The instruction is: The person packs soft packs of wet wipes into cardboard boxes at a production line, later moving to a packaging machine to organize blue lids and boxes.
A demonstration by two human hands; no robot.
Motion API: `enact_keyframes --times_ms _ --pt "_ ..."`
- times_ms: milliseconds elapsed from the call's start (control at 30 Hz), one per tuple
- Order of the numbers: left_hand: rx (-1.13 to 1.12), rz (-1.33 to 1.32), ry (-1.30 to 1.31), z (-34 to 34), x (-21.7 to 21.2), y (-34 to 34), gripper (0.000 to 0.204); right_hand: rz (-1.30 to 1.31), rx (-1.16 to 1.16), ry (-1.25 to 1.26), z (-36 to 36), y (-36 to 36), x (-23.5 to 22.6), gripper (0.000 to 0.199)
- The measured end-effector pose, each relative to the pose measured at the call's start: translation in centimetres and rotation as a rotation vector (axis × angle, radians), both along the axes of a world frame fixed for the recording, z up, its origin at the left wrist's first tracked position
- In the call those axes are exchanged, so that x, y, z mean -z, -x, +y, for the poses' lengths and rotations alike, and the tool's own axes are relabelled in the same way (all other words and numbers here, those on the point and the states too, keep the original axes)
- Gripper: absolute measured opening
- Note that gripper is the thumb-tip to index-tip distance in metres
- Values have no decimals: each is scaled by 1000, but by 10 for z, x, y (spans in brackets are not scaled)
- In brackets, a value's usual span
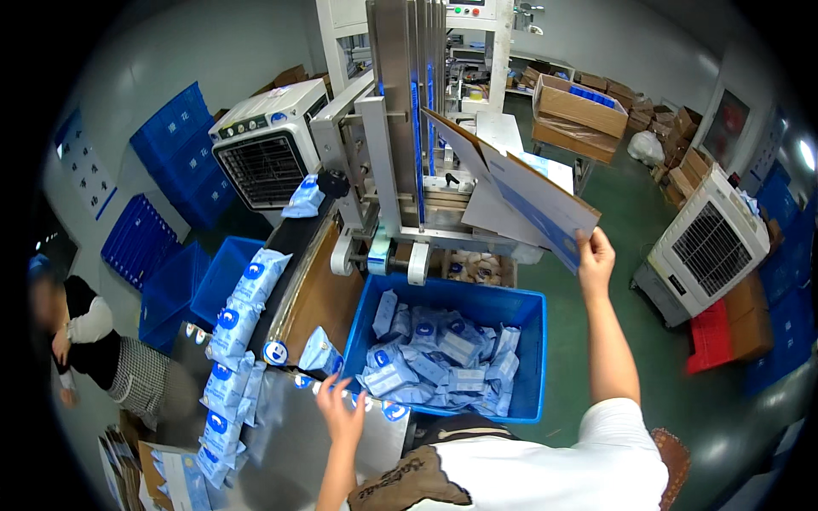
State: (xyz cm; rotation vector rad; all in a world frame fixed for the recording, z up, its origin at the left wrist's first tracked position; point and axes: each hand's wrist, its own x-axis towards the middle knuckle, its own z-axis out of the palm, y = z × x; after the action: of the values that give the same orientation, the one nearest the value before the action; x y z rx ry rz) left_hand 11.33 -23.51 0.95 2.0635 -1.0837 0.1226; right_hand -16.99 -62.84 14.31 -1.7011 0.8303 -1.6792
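Green workshop flooring, stacked blue crates and white air coolers surround a tall metal packing machine (400, 128), which serves as the landmark. To the right of the machine, a flattened cardboard carton blank (520, 192) is held up by its lower right corner in the right hand (594, 254), whose fingers are closed around the edge; the far end of the blank leans toward the machine's upright guide plates. A sheet of this kind is judged light and fairly stiff, yet it bends along its creases and catches air, so it is best gripped at an edge or corner, as is done now, or with a second hand under the middle.

Below the machine stands a blue bin (528, 358) filled with soft white-and-blue pouches (443, 353). Left of the bin, more pouches lie on the conveyor belt (285, 281) and on a shiny metal table (281, 434). The left hand (341, 413) hovers over that table with fingers spread and nothing held, near a pouch (322, 351) at the belt's lower end. Such pouches are judged light, pliable and slippery, and best pinched across the body. Another person sits low, far left of the machine
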Motion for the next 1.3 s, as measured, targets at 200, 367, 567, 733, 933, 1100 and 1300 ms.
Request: enact_keyframes --times_ms 200,367,567,733,933,1100,1300 --pt "625 -89 45 -235 -53 -13 39 -50 26 -39 -27 29 -17 18" --pt "711 -464 -399 -399 -40 3 60 55 190 -34 -16 18 -12 14" --pt "756 -523 -454 -445 -9 30 76 -493 526 82 -18 81 -10 14" --pt "597 -500 -406 -413 0 31 80 -476 547 104 -12 165 -20 29" --pt "568 -114 -283 -341 -40 17 92 -222 512 79 -16 87 -8 29" --pt "323 479 534 -216 -13 -5 83 79 -424 -428 33 -87 46 27" --pt "58 755 1110 -68 -21 -37 61 380 -1209 -731 136 -213 72 25"
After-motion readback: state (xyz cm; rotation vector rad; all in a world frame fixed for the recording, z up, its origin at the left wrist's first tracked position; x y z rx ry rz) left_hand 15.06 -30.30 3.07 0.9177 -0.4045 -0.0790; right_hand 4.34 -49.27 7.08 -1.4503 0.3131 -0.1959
